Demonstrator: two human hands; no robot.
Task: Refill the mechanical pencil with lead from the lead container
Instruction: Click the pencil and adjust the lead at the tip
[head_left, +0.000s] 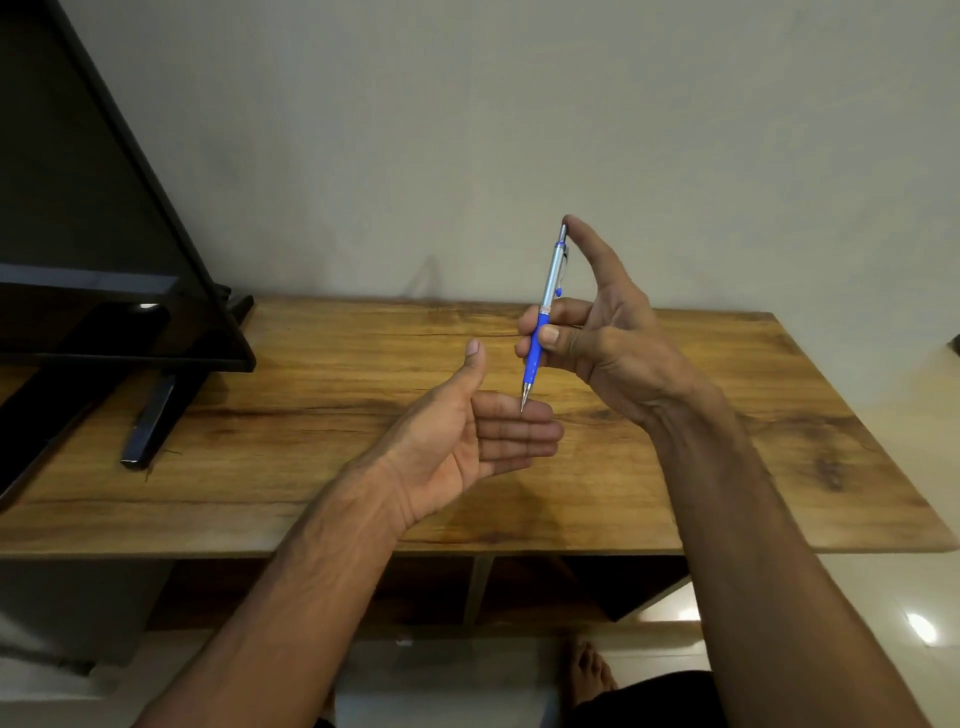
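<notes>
A blue and silver mechanical pencil (546, 306) stands nearly upright above the wooden table (311, 395), tip down. My right hand (597, 338) grips its blue lower barrel between thumb and fingers, and the index finger rests on the top button. My left hand (467, 436) lies palm up with straight fingers just under the pencil's metal tip, which sits at or just above the fingers. No lead container is in view.
A black monitor (104, 234) on a dark stand (156, 415) fills the left of the table, against a plain wall. Under the table are open shelf compartments (519, 587). A bare foot (587, 670) shows on the pale tiled floor below.
</notes>
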